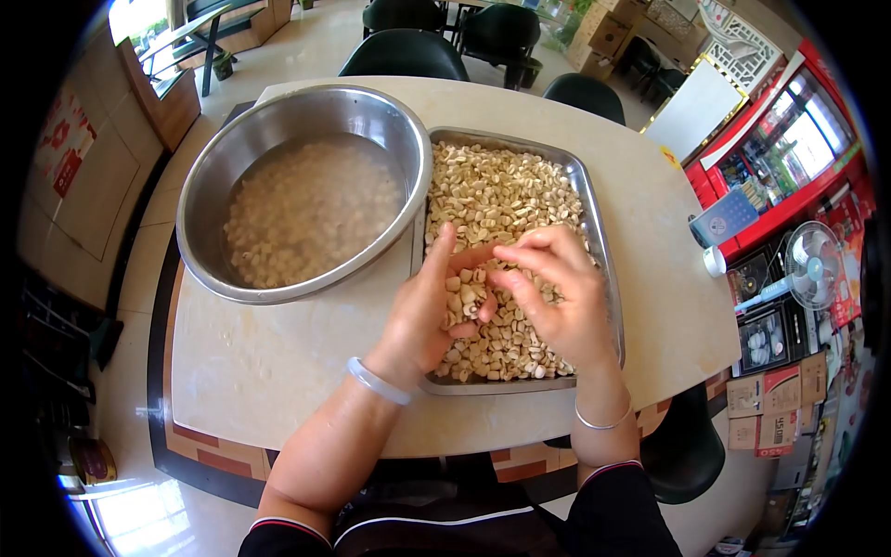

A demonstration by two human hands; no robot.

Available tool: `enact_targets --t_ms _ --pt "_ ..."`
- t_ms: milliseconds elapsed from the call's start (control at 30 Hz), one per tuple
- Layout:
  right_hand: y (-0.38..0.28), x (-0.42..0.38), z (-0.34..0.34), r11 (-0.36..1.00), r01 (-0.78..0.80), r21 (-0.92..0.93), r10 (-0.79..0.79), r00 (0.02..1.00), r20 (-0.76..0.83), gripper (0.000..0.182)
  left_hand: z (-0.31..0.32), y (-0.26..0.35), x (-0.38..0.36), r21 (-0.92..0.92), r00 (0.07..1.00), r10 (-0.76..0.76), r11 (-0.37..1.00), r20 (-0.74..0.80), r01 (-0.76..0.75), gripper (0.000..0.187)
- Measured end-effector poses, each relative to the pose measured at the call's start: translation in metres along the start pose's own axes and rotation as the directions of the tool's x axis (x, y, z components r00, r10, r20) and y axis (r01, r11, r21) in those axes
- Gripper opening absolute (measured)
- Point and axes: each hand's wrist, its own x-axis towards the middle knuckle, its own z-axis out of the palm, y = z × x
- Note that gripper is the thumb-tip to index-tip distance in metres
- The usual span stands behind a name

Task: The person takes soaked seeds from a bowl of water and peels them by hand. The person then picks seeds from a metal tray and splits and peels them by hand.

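Note:
My left hand (429,311) is cupped above a metal tray, its fingers curled around several pale lotus seeds (466,295). Close beside it, my right hand (559,295) has its thumb and forefinger brought together near the left fingertips; whatever is between them is too small to make out. Many cream-coloured lotus seeds (506,190), a number of them split, cover the rectangular steel tray (608,278) beneath both hands. Left of the tray stands a wide steel basin (200,218) with more lotus seeds (316,204) under cloudy water.
Tray and basin rest on a pale table (269,371) with rounded edges. Dark chairs (404,54) stand beyond it, and another chair (682,446) is at the near right. A fan (812,267), cardboard boxes (775,404) and a red glass-door fridge (789,148) are off to the right.

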Motion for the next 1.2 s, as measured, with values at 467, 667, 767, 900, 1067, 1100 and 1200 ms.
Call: enact_targets --t_ms 467,667,767,900,1067,1100,1200 --pt "0.007 -0.006 0.005 0.995 -0.097 0.037 0.099 0.993 -0.059 0.021 -0.008 -0.009 0.004 0.101 0.987 0.045 0.993 0.157 -0.061 0.025" --pt "0.008 -0.009 0.001 0.989 -0.111 0.1 0.116 0.992 -0.048 0.017 -0.008 -0.012 0.004 0.05 0.992 0.048 0.997 0.117 -0.054 0.019" --pt "0.01 -0.009 -0.006 0.944 -0.204 0.258 0.205 0.978 0.023 0.011 -0.002 -0.01 0.001 0.131 0.995 0.072 0.988 0.065 -0.08 0.019" --pt "0.01 -0.011 -0.008 0.766 -0.447 0.462 0.447 0.887 0.118 0.009 0.002 -0.011 0.0 0.179 0.996 0.047 0.982 0.08 -0.061 0.018" --pt "0.003 -0.007 0.0 0.795 -0.333 0.507 0.371 0.928 0.027 0.012 -0.011 -0.012 0.005 0.011 0.978 0.03 0.999 0.208 -0.033 0.022" --pt "0.003 -0.007 0.0 0.884 -0.259 0.39 0.282 0.96 -0.002 0.012 -0.011 -0.012 0.006 0.025 0.981 0.034 0.999 0.192 -0.039 0.022" --pt "0.005 -0.007 0.0 0.993 -0.065 0.095 0.068 0.997 -0.028 0.013 -0.006 -0.013 0.005 0.099 0.992 0.071 0.992 0.105 -0.082 0.02"
